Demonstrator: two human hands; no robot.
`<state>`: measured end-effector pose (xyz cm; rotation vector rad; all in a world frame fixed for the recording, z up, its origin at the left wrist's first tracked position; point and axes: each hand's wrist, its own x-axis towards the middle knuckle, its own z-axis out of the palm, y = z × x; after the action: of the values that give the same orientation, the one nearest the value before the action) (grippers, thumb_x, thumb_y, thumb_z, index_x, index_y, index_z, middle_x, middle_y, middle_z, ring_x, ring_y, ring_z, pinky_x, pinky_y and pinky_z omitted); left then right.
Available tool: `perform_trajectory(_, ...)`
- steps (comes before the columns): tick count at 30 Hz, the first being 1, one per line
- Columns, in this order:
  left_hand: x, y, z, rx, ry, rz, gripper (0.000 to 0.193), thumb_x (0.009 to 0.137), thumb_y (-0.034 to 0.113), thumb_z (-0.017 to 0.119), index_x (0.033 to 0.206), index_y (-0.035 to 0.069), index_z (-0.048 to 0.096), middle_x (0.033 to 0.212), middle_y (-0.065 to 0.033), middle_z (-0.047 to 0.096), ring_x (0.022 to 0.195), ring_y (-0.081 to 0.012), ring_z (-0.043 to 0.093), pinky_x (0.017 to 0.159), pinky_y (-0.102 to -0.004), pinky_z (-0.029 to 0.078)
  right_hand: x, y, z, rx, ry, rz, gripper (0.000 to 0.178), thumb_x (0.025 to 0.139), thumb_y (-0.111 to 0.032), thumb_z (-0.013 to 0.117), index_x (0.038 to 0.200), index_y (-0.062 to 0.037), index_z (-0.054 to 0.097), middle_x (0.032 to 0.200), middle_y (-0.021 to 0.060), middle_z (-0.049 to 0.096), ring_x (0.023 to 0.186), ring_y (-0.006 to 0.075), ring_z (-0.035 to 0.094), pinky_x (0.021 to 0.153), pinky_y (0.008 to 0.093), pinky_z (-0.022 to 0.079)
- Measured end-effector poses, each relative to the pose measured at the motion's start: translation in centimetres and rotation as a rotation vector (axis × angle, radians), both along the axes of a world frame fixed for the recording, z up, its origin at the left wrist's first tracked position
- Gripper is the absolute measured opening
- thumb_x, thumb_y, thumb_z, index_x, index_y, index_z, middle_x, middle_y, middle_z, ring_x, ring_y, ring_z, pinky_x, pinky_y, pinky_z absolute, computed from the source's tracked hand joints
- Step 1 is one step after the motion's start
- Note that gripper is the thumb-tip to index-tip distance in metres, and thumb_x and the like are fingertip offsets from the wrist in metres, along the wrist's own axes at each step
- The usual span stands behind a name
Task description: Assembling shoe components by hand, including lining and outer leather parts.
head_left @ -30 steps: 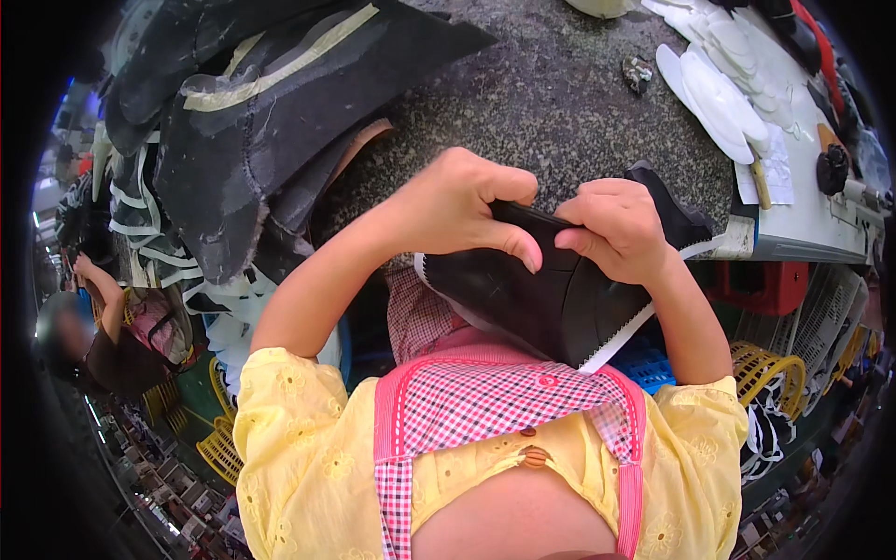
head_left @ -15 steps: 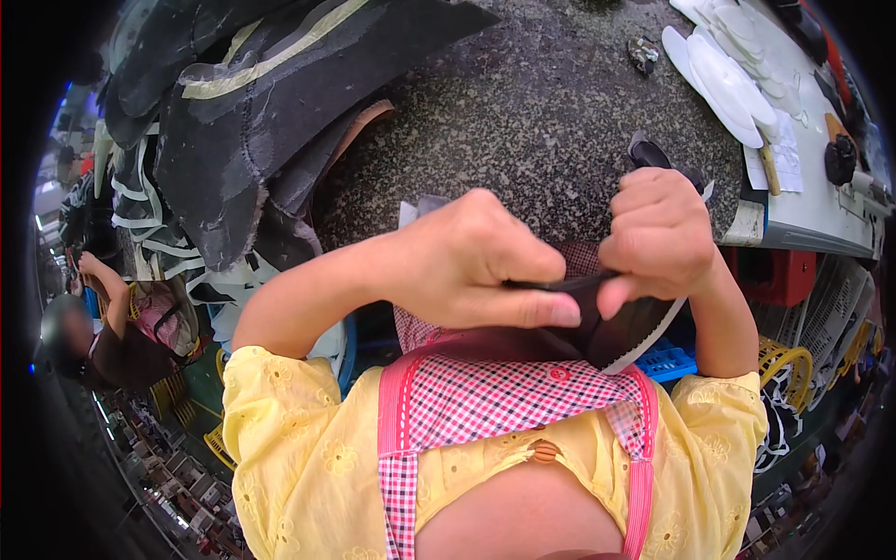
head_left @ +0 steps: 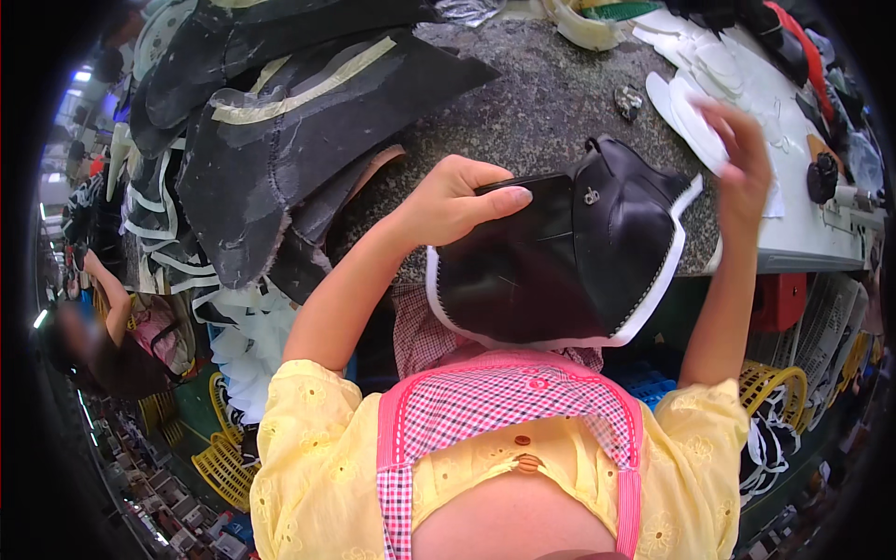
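At the worktop's (head_left: 560, 103) near edge, the left hand (head_left: 457, 201) gripped a black shoe upper (head_left: 560, 271) with white trim — fingers curled over its top edge. Farther along, the right hand (head_left: 742, 154) hung loosely open, holding nothing, just beside white insole pieces (head_left: 686, 107) — dark uppers (head_left: 252, 159) heaped at the far left.

Bare speckled bench (head_left: 551, 103) lies open mid-top. A heap of black cut pieces (head_left: 271, 140) blocks its left edge. White insoles (head_left: 695, 98) crowd the right corner.
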<state>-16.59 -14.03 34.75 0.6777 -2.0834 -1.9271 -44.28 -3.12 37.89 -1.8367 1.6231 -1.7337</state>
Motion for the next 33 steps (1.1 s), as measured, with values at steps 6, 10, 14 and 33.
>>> perform_trajectory(6,-0.4,0.7,0.9,-0.132,0.160,0.115,0.033,0.082,0.022,0.062,0.062,0.000,0.049,0.051,0.0005,0.040,0.053,-0.0051,0.033,0.046,-0.0250,0.031,3.9,10.5,-8.3,0.518,-0.618,0.109,0.066,0.078,-0.056,0.056,0.099,0.0067,0.055,0.091,0.0124,0.060,0.085,0.0202,0.059,0.074,0.0292,0.046)
perform_trajectory(10,-0.4,0.1,2.1,-0.557,-0.154,-0.448,0.038,0.072,0.032,0.071,0.073,-0.001,0.053,0.059,-0.0124,0.049,0.052,-0.0176,0.046,0.051,-0.0300,0.039,4.2,7.7,-6.7,0.362,-1.306,0.342,0.057,0.072,-0.019,0.066,0.116,0.0087,0.044,0.108,0.0143,0.056,0.096,0.0201,0.057,0.085,0.0308,0.045)
perform_trajectory(14,-1.6,-2.0,0.2,0.158,0.105,-0.336,0.057,0.067,0.036,0.074,0.105,-0.001,0.054,0.096,-0.0073,0.061,0.091,-0.0153,0.057,0.080,-0.0293,0.045,4.8,5.4,-4.3,0.530,-0.984,0.307,0.049,0.072,0.000,0.062,0.118,0.0039,0.045,0.108,0.0124,0.057,0.094,0.0174,0.057,0.082,0.0297,0.046)
perform_trajectory(33,-3.2,1.2,7.1,-1.346,0.543,0.089,0.046,0.073,0.013,0.064,0.115,0.003,0.050,0.116,-0.0168,0.052,0.107,-0.0297,0.049,0.090,-0.0382,0.040,6.9,-1.5,3.4,0.114,1.222,-0.077,0.008,0.063,-0.013,0.056,0.069,-0.0079,0.052,0.068,0.0033,0.049,0.064,0.0181,0.052,0.050,0.0304,0.042)
